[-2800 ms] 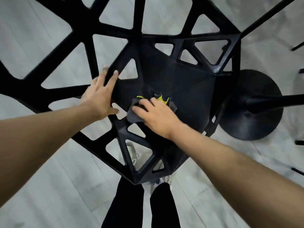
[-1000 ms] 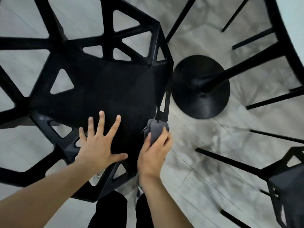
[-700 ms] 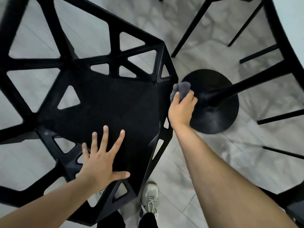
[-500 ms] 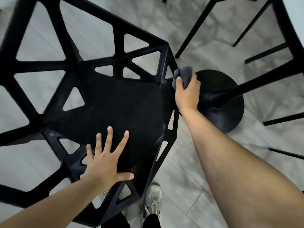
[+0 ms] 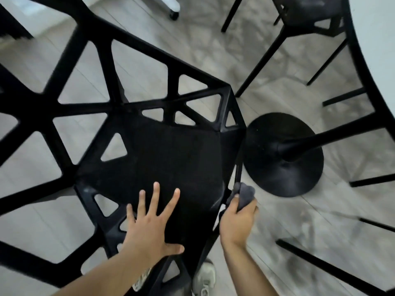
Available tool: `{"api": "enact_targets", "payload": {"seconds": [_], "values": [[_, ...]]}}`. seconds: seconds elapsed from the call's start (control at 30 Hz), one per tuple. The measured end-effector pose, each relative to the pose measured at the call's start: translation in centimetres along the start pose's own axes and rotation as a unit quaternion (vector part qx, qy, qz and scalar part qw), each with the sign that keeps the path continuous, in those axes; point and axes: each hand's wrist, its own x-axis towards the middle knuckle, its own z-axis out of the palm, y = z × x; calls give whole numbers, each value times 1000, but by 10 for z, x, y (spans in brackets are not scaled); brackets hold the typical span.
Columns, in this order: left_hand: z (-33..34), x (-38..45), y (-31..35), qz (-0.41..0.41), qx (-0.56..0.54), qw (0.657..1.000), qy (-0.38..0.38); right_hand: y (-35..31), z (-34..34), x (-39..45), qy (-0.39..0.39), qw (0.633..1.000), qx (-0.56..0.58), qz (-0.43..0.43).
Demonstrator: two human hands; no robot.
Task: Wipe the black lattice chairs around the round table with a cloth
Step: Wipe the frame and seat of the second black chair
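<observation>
The grey cloth [image 5: 243,196] is sitting bunched up at the right edge of the black lattice chair [image 5: 162,159], touching the thin side bar of the seat near its front corner. The right hand [image 5: 237,223] is gripping it, with the fingers curled round the lower part of the bundle and the thumb pressing on its left side, so only the top of the cloth is showing above the hand. The left hand [image 5: 149,229] is lying flat on the solid part of the seat, fingers straight and spread wide, thumb pointing to the right; it is holding nothing. The chair is filling most of the view, its back of open triangles spreading to the left and up.

Just beside the cloth, to the right, the round black table base [image 5: 284,154] is standing on the grey wood floor [image 5: 277,223]. The white table top [image 5: 376,45] is curving along the right edge. Another black chair [image 5: 310,11] is standing at the top. A pale shoe [image 5: 204,278] is showing below the seat.
</observation>
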Motion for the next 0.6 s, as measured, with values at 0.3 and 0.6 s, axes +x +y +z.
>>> {"api": "enact_targets", "payload": {"seconds": [0.3,0.6], "values": [[-42,44,-56,12,27,991,127,-134,35,116,-62,982,-19,-177],[-46,60,-61,6,-56,995,79,-299,120,131,-158,926,-71,-336]]}}
